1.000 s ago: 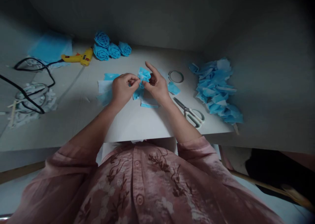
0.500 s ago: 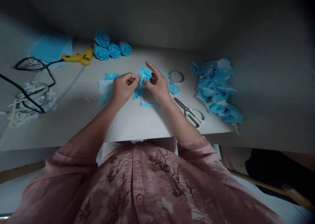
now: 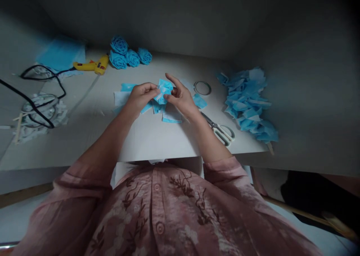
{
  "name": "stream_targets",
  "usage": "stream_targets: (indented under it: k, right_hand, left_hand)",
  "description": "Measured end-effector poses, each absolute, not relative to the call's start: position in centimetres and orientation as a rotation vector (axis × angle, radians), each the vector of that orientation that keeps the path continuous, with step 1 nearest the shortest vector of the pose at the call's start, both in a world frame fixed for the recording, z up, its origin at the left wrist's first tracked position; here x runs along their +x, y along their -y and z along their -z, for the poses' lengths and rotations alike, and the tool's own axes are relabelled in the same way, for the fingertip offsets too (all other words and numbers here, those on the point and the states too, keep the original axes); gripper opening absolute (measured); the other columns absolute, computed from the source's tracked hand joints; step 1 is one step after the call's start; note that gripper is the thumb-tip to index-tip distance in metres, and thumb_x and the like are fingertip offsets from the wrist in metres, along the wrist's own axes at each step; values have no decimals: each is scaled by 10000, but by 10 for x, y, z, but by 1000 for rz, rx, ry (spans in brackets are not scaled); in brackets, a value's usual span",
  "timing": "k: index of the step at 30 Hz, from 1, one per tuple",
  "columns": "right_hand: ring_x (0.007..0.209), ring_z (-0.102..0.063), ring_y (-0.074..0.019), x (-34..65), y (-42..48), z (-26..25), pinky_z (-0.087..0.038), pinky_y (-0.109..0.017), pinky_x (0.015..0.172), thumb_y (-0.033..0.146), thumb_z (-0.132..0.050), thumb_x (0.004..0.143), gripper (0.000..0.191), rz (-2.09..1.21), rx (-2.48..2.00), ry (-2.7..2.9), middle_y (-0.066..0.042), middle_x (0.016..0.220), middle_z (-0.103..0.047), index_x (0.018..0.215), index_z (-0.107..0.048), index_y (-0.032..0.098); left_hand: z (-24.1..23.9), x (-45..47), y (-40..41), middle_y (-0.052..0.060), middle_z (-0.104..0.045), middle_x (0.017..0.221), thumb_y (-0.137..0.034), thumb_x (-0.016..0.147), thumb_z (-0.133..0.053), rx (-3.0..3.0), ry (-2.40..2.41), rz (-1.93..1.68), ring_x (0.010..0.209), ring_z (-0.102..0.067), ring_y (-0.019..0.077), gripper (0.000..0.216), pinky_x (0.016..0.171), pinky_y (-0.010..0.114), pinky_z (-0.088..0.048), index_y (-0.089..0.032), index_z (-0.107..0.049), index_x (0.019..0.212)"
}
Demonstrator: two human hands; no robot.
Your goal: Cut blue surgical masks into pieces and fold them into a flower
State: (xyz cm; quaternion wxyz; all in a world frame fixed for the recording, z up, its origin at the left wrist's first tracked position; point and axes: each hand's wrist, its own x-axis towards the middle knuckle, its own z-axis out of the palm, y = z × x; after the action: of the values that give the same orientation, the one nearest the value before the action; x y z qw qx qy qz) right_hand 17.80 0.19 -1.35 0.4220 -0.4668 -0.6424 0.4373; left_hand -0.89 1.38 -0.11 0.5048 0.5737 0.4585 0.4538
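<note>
Both hands meet over the middle of the white table [image 3: 152, 136]. My left hand [image 3: 139, 96] pinches the left side of a small blue fabric piece [image 3: 164, 89]. On its right side, my right hand [image 3: 181, 96] grips the same piece with thumb and bent fingers, the forefinger stretched out above it. Several cut blue and white fabric scraps [image 3: 168, 117] lie on the table under and beside the hands.
Three finished blue fabric roses [image 3: 128, 55] and a yellow glue gun [image 3: 92, 65] with a black cord [image 3: 42, 98] lie at the back left. Scissors [image 3: 221, 130] and a tape ring [image 3: 201, 87] lie right of my hands. A heap of blue cut pieces [image 3: 247, 104] sits far right.
My left hand has turned and drawn slightly toward the fabric piece, which both hands keep working between the fingers. The view has shifted a little.
</note>
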Motion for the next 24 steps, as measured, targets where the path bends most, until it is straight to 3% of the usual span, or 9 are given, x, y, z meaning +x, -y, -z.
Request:
stream_targets:
  k: [6,15,21,24]
  right_hand:
    - [802,-613,-196,180,-6,17,-592,-393,778,639,-753,843,873,-1085,-1157,1643,-17,1000,-712,1592,-412,346]
    - [803,-620,-190,182,-9,21,-581,-383,784,678,-724,837,898,-1063,-1127,1605,-32,1036,-720,1596,-400,321]
    - [857,-669,-208,182,-14,29,-598,-399,834,650,-736,852,851,-1031,-1085,1593,-26,997,-735,1572,-441,306]
    - [920,-678,-198,180,-16,30,-583,-369,855,645,-690,890,702,-878,-1038,1525,-35,1024,-735,1475,-528,293]
  left_hand:
    - [-1,-8,-13,-32,-508,609,-127,800,-685,1462,-1177,-1124,593,-439,99,190,603,258,-385,-172,-618,628]
    - [3,-10,-16,14,-583,633,-288,876,-640,1370,-1064,-1081,605,-520,123,267,596,254,-431,-185,-628,630]
    - [-2,-6,-12,-38,-505,560,-82,756,-680,1397,-1128,-1109,560,-438,94,220,563,234,-359,-179,-579,586]
    - [-3,-2,-10,-47,-495,544,-39,782,-649,1326,-1173,-1201,549,-427,88,258,562,230,-349,-177,-564,581]
